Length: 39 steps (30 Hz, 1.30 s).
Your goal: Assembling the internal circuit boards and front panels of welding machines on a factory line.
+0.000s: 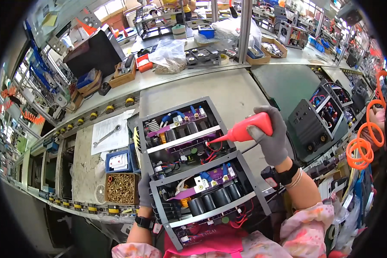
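My right hand (271, 138), in a grey glove, is closed around a red squeeze bottle (250, 127). Its thin nozzle points left into the farther metal casing (219, 116), with the tip by a small white connector and red wires. My left hand (145, 191), also gloved, lies against the left side of the nearer metal casing (257, 189); its fingers are mostly hidden, so their grip is unclear. Both open casings hold purple circuit boards, black cylindrical capacitors and wiring. The nearer one sits tilted, overlapping the front of the other.
Left of the casings are a box of brass fasteners (121, 189), a blue bin (117, 161) and a wrench (107, 134) on paper. More black units (310, 129) stand at right, near a coiled orange hose (360, 154). A roller rail (81, 121) runs along the bench.
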Motion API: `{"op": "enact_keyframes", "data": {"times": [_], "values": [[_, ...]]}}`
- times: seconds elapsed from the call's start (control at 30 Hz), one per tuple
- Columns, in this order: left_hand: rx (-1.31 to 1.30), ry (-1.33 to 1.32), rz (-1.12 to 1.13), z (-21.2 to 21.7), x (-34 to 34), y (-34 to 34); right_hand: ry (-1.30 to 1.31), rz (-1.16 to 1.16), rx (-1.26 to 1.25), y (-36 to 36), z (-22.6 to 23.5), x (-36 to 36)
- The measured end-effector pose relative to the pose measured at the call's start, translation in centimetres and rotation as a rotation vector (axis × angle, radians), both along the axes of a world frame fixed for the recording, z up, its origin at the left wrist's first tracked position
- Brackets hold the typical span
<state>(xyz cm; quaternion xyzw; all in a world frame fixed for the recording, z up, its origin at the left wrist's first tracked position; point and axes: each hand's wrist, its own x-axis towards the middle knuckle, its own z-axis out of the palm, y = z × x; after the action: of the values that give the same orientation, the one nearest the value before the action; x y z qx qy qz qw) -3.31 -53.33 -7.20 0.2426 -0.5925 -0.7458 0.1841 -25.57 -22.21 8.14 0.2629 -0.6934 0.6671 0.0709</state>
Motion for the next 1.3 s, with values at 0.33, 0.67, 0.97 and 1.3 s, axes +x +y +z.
{"op": "enact_keyframes", "data": {"times": [0.33, 0.67, 0.97, 1.3], "values": [[-0.339, -0.099, -0.065, -1.8, 0.6, -1.4, -0.013, -0.091, -0.205, 3.5, 2.4, 4.2], [-0.308, -0.022, -0.074, -2.2, 0.2, -1.5, 0.024, -0.204, -0.107, 6.8, 2.4, 9.0], [-0.631, -0.072, -0.014, -1.0, 0.4, -0.7, 0.263, 0.166, 0.118, 0.6, 6.8, 10.4], [-0.756, 0.032, 0.077, 0.9, 0.3, 0.5, 0.434, 0.473, 0.314, -7.5, 6.4, 11.1]]}}
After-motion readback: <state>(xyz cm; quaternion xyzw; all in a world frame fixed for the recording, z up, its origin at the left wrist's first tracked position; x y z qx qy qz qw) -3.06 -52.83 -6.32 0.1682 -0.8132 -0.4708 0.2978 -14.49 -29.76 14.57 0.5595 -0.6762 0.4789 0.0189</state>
